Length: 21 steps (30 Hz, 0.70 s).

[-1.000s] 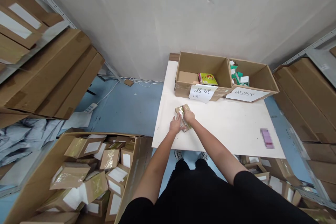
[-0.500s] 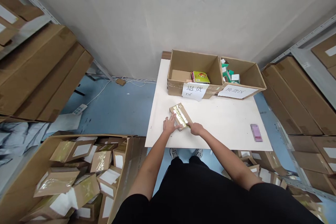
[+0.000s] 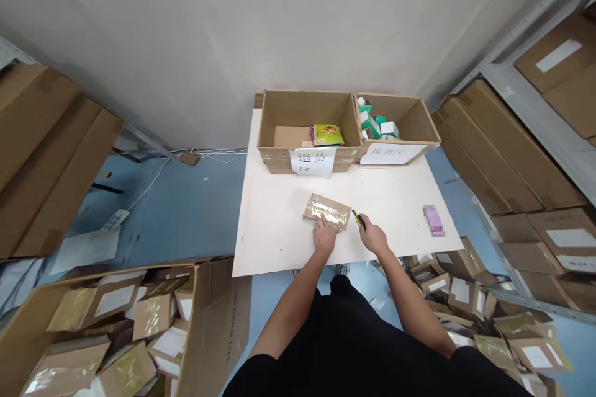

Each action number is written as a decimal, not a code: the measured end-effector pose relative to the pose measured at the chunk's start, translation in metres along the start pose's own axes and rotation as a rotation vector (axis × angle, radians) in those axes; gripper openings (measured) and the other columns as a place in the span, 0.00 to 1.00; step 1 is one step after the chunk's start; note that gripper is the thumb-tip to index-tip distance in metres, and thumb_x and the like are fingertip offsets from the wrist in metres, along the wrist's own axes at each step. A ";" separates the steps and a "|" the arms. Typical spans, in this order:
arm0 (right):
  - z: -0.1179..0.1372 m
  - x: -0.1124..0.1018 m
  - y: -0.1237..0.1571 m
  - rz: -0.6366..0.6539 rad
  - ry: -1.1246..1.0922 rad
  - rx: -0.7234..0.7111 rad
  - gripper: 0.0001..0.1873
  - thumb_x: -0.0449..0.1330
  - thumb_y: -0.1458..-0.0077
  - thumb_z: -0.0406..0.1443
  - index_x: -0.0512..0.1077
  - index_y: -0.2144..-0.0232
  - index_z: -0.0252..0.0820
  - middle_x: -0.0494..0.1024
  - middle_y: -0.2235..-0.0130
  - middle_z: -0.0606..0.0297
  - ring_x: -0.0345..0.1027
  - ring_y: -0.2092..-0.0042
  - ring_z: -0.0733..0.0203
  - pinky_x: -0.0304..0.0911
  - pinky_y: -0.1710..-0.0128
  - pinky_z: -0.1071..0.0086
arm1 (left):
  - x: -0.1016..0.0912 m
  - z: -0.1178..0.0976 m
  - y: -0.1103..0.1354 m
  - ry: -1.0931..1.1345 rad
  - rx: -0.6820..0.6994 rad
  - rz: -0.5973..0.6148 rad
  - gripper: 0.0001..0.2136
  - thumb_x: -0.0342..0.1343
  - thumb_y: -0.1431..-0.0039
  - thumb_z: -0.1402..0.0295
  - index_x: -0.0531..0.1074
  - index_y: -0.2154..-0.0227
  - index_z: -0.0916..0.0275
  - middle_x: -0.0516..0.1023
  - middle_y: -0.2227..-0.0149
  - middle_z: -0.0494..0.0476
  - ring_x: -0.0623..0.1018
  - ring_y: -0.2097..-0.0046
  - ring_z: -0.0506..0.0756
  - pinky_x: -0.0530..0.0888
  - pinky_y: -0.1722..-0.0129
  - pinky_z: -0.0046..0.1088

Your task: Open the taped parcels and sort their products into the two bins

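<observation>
A small cardboard parcel with shiny tape along its top lies on the white table. My left hand rests on the parcel's near edge, fingers apart and lying over the top. Just right of the parcel, my right hand is closed around a yellow and black box cutter. The cutter points toward the parcel's right end, with a small gap between them.
Behind the parcel stand two open cartons with paper signs: the left carton holds a yellow-green booklet, the right carton green-and-white boxes. A blurred purple item lies at right. A large bin of parcels stands at left; more parcels lie right.
The parcel has turned so its long side runs more left to right. My right hand with the cutter has come away from it, to the right. The whole view has shifted.
</observation>
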State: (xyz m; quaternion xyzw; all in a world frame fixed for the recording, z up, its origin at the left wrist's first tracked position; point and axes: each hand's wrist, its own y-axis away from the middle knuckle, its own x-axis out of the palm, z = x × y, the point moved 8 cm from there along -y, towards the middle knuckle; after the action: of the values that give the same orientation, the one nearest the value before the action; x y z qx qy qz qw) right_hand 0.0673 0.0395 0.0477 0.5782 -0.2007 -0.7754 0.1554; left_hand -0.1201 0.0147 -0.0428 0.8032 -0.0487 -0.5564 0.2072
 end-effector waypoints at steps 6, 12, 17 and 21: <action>-0.071 -0.019 -0.022 0.004 -0.331 0.138 0.32 0.48 0.28 0.37 0.52 0.25 0.48 0.84 0.56 0.58 0.78 0.69 0.58 0.70 0.60 0.66 | 0.018 -0.068 -0.014 -0.098 0.063 -0.020 0.33 0.42 0.25 0.61 0.46 0.23 0.69 0.60 0.29 0.80 0.64 0.31 0.73 0.72 0.38 0.50; -0.122 -0.017 -0.039 -0.002 -0.468 0.174 0.31 0.50 0.28 0.37 0.56 0.26 0.48 0.84 0.51 0.60 0.77 0.69 0.62 0.72 0.57 0.68 | 0.009 -0.117 -0.036 -0.136 0.281 -0.036 0.22 0.50 0.29 0.66 0.72 0.36 0.65 0.75 0.41 0.73 0.71 0.37 0.71 0.71 0.38 0.53; -0.135 -0.016 -0.048 0.023 -0.478 0.125 0.31 0.52 0.28 0.37 0.56 0.26 0.51 0.83 0.48 0.59 0.79 0.65 0.60 0.72 0.56 0.68 | -0.010 -0.114 -0.065 -0.066 0.398 0.008 0.27 0.61 0.34 0.63 0.67 0.33 0.55 0.62 0.27 0.63 0.59 0.26 0.67 0.67 0.31 0.49; -0.135 -0.011 -0.054 0.049 -0.525 0.093 0.32 0.52 0.28 0.37 0.56 0.26 0.52 0.83 0.49 0.60 0.78 0.66 0.60 0.72 0.57 0.68 | -0.007 -0.107 -0.071 -0.088 0.393 0.064 0.31 0.60 0.34 0.62 0.63 0.29 0.50 0.61 0.26 0.59 0.61 0.26 0.67 0.69 0.32 0.48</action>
State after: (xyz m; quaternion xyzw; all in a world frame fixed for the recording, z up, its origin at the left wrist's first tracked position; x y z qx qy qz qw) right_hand 0.1997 0.0740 -0.0038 0.3588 -0.2832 -0.8849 0.0899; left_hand -0.0360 0.1112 -0.0330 0.8011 -0.1908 -0.5639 0.0617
